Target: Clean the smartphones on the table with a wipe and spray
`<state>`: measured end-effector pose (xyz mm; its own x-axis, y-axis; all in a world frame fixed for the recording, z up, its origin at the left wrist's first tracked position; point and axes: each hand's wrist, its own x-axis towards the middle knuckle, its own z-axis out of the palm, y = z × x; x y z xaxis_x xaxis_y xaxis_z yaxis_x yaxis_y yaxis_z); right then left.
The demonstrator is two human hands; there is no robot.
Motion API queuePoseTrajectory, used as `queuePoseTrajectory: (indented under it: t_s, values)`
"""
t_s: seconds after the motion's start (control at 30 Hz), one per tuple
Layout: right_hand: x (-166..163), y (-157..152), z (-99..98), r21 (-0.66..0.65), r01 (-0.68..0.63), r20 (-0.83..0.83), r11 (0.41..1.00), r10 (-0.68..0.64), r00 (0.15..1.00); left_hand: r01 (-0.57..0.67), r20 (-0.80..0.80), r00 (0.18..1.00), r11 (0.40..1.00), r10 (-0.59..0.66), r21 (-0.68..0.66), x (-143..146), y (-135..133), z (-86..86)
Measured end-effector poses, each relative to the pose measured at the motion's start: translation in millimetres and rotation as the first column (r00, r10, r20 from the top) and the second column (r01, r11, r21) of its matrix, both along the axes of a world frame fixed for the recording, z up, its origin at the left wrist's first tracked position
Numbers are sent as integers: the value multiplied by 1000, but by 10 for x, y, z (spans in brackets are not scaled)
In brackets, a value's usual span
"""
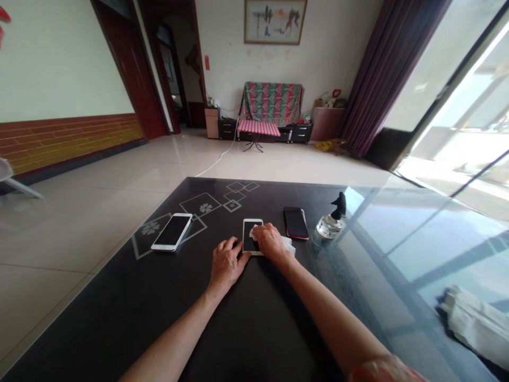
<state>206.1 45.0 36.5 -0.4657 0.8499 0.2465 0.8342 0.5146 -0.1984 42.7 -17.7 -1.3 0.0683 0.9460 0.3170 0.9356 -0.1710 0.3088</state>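
A white phone (251,227) lies in the middle of the black glass table (167,307). My left hand (226,263) rests beside its near left corner, fingers curled against the edge and touching it. My right hand (270,241) presses a white cloth (287,244) onto the phone's screen, fingers closed over the cloth. A second white phone (172,232) lies to the left on the table's printed squares. A dark phone with a red rim (296,222) lies just right of my right hand.
A small clear spray bottle (331,222) with a black trigger stands right of the dark phone. A folded pale cloth (473,323) lies at the table's near right. Beyond the table are tiled floor, a covered sofa (270,103) and a glass door.
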Motion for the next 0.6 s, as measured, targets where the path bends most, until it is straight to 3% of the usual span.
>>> queuePoseTrajectory:
  t_s: [0.13,0.27,0.6]
  values:
    - [-141,335,68,-17,104,69,994,-103,992,8,-16,1000,1000,-9,-9,-1,-17,29]
    - [-208,420,101,-49,133,79,990,-129,989,4,-9,1000,1000,-4,-23,2,-24,55]
    - [-127,-177,38,-27,12,-36,1000,-13,999,4,16,1000,1000,-4,-23,16,-42,93]
